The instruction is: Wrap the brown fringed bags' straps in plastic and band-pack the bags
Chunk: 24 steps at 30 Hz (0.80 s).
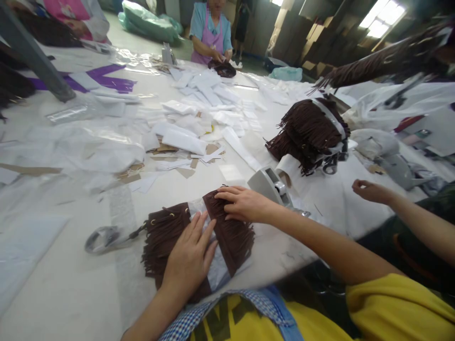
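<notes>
Lots of brown fringe (161, 239) on a white table (81, 293).
Left hand (188, 255) lies flat on it, fingers a bit apart; right hand (245, 204) touches its right part, grip hard to tell.

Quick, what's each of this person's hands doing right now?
Left hand: open, resting on the brown fringed item.
Right hand: slightly bent over another part of it; whether it grips cannot be told.

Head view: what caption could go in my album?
Two hands lie on brown fringe at a white table strewn with scraps.
</notes>
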Tool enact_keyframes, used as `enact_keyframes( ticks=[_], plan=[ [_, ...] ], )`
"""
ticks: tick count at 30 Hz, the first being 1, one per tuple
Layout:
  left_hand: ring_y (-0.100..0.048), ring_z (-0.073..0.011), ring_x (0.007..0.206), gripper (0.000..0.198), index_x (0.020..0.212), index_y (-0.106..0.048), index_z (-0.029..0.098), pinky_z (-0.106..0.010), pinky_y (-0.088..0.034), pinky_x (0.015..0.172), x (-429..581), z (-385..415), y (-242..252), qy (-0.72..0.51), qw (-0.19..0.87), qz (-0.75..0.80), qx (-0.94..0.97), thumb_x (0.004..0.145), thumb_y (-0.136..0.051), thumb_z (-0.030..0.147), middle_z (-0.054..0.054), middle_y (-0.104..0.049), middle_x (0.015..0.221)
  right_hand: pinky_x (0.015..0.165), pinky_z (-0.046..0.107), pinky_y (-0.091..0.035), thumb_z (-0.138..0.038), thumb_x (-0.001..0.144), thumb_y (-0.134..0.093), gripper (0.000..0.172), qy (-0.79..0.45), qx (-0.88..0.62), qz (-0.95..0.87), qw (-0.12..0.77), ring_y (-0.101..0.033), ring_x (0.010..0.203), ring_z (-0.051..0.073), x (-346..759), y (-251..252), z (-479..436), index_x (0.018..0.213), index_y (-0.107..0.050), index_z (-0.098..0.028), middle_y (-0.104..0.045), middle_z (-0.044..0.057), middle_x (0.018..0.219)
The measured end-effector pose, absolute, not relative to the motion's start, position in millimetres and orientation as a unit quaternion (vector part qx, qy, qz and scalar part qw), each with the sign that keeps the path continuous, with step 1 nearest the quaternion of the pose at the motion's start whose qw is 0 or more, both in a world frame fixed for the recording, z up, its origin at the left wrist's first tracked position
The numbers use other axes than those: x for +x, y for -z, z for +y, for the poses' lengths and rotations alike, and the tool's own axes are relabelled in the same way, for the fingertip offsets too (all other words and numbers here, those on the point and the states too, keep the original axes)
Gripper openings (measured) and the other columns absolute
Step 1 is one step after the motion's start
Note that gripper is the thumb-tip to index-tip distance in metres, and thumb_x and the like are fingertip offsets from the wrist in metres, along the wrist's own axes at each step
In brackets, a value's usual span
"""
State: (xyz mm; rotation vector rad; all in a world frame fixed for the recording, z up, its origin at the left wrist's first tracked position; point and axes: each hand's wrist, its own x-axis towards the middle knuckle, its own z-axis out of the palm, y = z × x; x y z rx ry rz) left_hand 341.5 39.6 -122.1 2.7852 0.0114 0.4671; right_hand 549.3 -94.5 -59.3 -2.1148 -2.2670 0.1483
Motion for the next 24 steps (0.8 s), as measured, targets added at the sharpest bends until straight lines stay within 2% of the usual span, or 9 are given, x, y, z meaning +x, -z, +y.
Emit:
enact_keyframes(
  ticks=[4, 7, 10, 11, 13, 16, 21, 23, 24],
  plan=[
    [-0.033, -0.0305, 0.144, 0.048, 0.140, -0.051, 0.014, -0.048, -0.041, 0.113, 341, 39, 122, -0.169, 0.161, 0.004, 0.972, 0.095, -0.051, 0.032, -0.015, -0.040, 0.154, 0.105, 0.043, -0.045, -0.033, 0.091, -0.064, 0.021, -0.078, -0.697, -0.709, -0.068, -0.049, 0.132, 0.028, 583, 50, -118, 0.084, -0.074, -0.016, -0.056, 0.012, 0.138],
    [-0.033, -0.0302, 0.144, 0.047, 0.139, -0.052, 0.013, -0.048, -0.041, 0.113, 341, 39, 122, -0.171, 0.159, 0.003, 0.972, 0.095, -0.052, 0.032, -0.015, -0.040, 0.154, 0.096, 0.046, -0.050, -0.016, 0.084, -0.070, 0.006, -0.062, -0.785, -0.605, -0.118, -0.059, 0.118, 0.031, 591, 37, -131, 0.084, -0.074, -0.012, -0.062, 0.019, 0.128],
    [-0.034, -0.0301, 0.144, 0.047, 0.139, -0.052, 0.014, -0.048, -0.041, 0.113, 341, 39, 122, -0.174, 0.153, 0.004, 0.973, 0.095, -0.051, 0.033, -0.015, -0.041, 0.153, 0.100, 0.044, -0.047, -0.009, 0.090, -0.058, 0.023, -0.018, -0.791, -0.610, -0.032, -0.058, 0.121, 0.026, 569, 31, -121, 0.108, -0.070, -0.018, -0.061, 0.013, 0.133],
    [-0.034, -0.0302, 0.144, 0.047, 0.139, -0.052, 0.014, -0.048, -0.042, 0.112, 341, 38, 122, -0.175, 0.150, 0.005, 0.973, 0.096, -0.051, 0.033, -0.015, -0.041, 0.153, 0.102, 0.042, -0.046, -0.013, 0.094, -0.054, 0.028, -0.017, -0.763, -0.646, 0.017, -0.055, 0.124, 0.022, 560, 32, -113, 0.118, -0.066, -0.021, -0.059, 0.009, 0.136],
    [-0.034, -0.0303, 0.144, 0.047, 0.139, -0.051, 0.014, -0.048, -0.042, 0.112, 341, 38, 121, -0.174, 0.143, 0.006, 0.974, 0.096, -0.051, 0.033, -0.015, -0.041, 0.153, 0.106, 0.038, -0.043, -0.024, 0.099, -0.050, 0.029, -0.033, -0.688, -0.720, 0.078, -0.050, 0.129, 0.019, 545, 41, -97, 0.126, -0.060, -0.022, -0.057, 0.008, 0.137],
    [-0.034, -0.0302, 0.144, 0.047, 0.140, -0.051, 0.015, -0.048, -0.042, 0.112, 341, 38, 121, -0.172, 0.144, 0.005, 0.975, 0.096, -0.050, 0.032, -0.014, -0.041, 0.154, 0.103, 0.037, -0.044, -0.031, 0.099, -0.051, 0.028, -0.047, -0.637, -0.767, 0.067, -0.053, 0.123, 0.019, 549, 57, -87, 0.121, -0.062, -0.017, -0.061, 0.011, 0.128],
    [-0.033, -0.0300, 0.144, 0.048, 0.139, -0.052, 0.015, -0.047, -0.042, 0.113, 340, 38, 123, -0.177, 0.160, 0.006, 0.971, 0.095, -0.052, 0.032, -0.013, -0.040, 0.154, 0.088, 0.036, -0.049, -0.037, 0.094, -0.060, 0.027, -0.047, -0.737, -0.670, -0.079, -0.064, 0.097, 0.023, 590, 59, -108, 0.091, -0.070, -0.012, -0.069, 0.012, 0.093],
    [-0.034, -0.0301, 0.144, 0.048, 0.140, -0.051, 0.015, -0.047, -0.042, 0.112, 340, 38, 124, -0.180, 0.155, 0.007, 0.971, 0.095, -0.052, 0.032, -0.013, -0.040, 0.154, 0.087, 0.036, -0.049, -0.036, 0.096, -0.058, 0.028, -0.037, -0.769, -0.632, -0.084, -0.065, 0.095, 0.023, 594, 54, -108, 0.089, -0.071, -0.012, -0.070, 0.013, 0.094],
    [-0.035, -0.0302, 0.144, 0.048, 0.140, -0.051, 0.015, -0.048, -0.043, 0.112, 340, 38, 124, -0.181, 0.151, 0.008, 0.972, 0.095, -0.052, 0.032, -0.014, -0.040, 0.154, 0.089, 0.035, -0.048, -0.035, 0.097, -0.054, 0.027, -0.034, -0.771, -0.633, -0.056, -0.065, 0.098, 0.022, 591, 53, -103, 0.095, -0.071, -0.013, -0.071, 0.012, 0.101]
  ],
)
